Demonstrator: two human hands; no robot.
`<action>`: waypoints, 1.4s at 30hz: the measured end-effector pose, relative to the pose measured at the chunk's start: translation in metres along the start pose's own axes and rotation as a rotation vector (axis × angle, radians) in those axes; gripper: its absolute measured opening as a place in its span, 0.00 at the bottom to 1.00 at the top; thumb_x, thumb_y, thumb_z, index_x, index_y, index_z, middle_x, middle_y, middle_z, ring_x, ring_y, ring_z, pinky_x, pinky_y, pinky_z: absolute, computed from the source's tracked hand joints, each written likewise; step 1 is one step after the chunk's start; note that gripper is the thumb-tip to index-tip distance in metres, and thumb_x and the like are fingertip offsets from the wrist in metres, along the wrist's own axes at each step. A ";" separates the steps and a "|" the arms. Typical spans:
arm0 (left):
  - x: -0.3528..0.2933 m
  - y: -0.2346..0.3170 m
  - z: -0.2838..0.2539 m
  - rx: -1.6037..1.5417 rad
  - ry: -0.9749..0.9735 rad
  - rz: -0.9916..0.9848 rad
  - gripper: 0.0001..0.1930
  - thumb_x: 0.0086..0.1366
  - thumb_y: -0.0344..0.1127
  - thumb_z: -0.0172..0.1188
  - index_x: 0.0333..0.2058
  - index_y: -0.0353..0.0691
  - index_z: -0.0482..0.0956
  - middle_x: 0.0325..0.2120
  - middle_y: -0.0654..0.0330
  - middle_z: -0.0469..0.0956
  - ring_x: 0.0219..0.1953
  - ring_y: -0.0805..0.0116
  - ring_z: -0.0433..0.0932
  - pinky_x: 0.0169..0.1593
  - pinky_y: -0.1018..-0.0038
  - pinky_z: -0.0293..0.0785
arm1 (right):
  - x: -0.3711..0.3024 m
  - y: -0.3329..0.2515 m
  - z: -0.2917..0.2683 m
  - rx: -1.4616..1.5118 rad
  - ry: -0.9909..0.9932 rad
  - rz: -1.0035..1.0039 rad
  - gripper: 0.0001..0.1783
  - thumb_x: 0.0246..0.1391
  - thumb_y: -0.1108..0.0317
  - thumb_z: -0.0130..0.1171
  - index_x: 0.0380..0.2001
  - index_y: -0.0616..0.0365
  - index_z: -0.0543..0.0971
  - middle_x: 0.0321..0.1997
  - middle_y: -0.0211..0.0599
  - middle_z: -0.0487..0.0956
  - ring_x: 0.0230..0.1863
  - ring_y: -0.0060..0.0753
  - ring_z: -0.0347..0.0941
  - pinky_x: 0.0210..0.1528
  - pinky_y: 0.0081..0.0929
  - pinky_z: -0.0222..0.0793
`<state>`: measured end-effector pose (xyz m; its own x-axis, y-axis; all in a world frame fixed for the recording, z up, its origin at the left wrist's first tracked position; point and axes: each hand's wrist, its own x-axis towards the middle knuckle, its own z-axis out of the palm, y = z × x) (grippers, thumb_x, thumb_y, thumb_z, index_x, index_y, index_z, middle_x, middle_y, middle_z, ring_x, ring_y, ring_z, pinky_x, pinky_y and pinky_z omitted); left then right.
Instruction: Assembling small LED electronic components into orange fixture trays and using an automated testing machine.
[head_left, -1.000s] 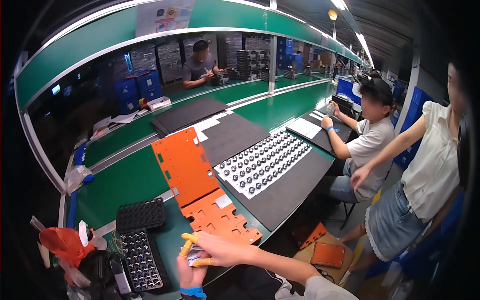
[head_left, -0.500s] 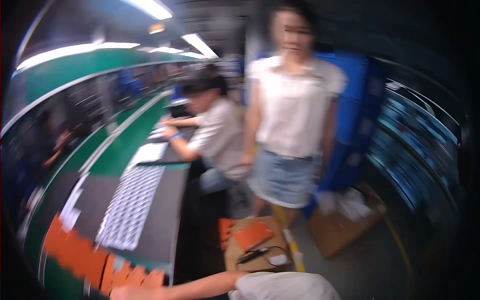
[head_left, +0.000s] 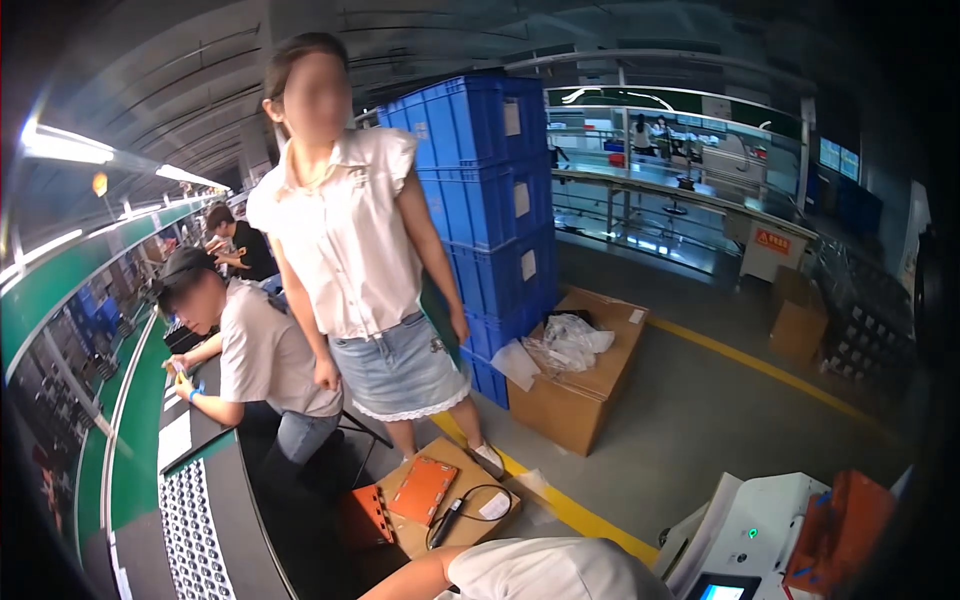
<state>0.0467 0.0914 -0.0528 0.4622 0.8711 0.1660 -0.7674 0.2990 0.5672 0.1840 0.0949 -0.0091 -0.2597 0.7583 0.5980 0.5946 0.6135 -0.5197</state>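
Observation:
Neither of my hands is in the picture. One bare forearm (head_left: 418, 575), apparently my left, runs down out of the lower edge from a pale short sleeve (head_left: 560, 570). Beyond that arm, a cardboard box (head_left: 410, 538) carries a flat orange plate (head_left: 424, 490) and a dark handheld tool (head_left: 449, 520) with a thin looped cord. A second orange piece with a notched edge (head_left: 367, 516) stands at the box's left side. To the lower left, a white sheet with rows of small dark round parts (head_left: 195, 530) lies on the grey bench mat (head_left: 236, 490).
A person (head_left: 350, 240) stands just past the box; a seated co-worker (head_left: 270, 350) handles something small at the bench. Blue crates (head_left: 480, 210) are stacked behind, beside a carton (head_left: 570, 400) topped with clear plastic. At lower right is a white machine (head_left: 755, 515) with a lit screen and orange pieces (head_left: 835, 535).
My view has swung right and sharpened from blur. My hand, previously over orange pieces at lower left, has left the picture. The white machine has come into view.

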 end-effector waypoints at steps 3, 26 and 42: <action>-0.009 -0.008 0.021 0.089 0.095 -0.012 0.23 0.76 0.47 0.49 0.60 0.36 0.70 0.51 0.57 0.74 0.56 0.65 0.73 0.58 0.70 0.71 | -0.005 -0.029 -0.037 0.046 -0.243 0.282 0.25 0.66 0.50 0.52 0.59 0.52 0.74 0.66 0.59 0.69 0.65 0.53 0.67 0.64 0.51 0.63; -0.033 -0.001 -0.026 1.031 0.078 0.295 0.22 0.75 0.43 0.46 0.61 0.36 0.68 0.56 0.54 0.72 0.57 0.67 0.71 0.61 0.70 0.68 | -0.093 -0.006 -0.084 -0.162 0.320 0.074 0.14 0.64 0.61 0.51 0.44 0.61 0.75 0.46 0.54 0.74 0.54 0.56 0.70 0.61 0.50 0.65; -0.038 -0.003 -0.018 0.197 0.575 0.347 0.23 0.70 0.35 0.57 0.61 0.35 0.69 0.48 0.62 0.77 0.46 0.67 0.79 0.52 0.68 0.78 | 0.012 -0.018 0.057 0.223 0.120 -0.120 0.24 0.59 0.60 0.60 0.55 0.62 0.79 0.50 0.51 0.80 0.54 0.58 0.73 0.65 0.52 0.63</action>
<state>0.0237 0.0643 -0.0753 -0.1451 0.9877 -0.0579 -0.7080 -0.0628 0.7034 0.1270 0.1059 -0.0273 -0.2180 0.6536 0.7248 0.3790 0.7410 -0.5543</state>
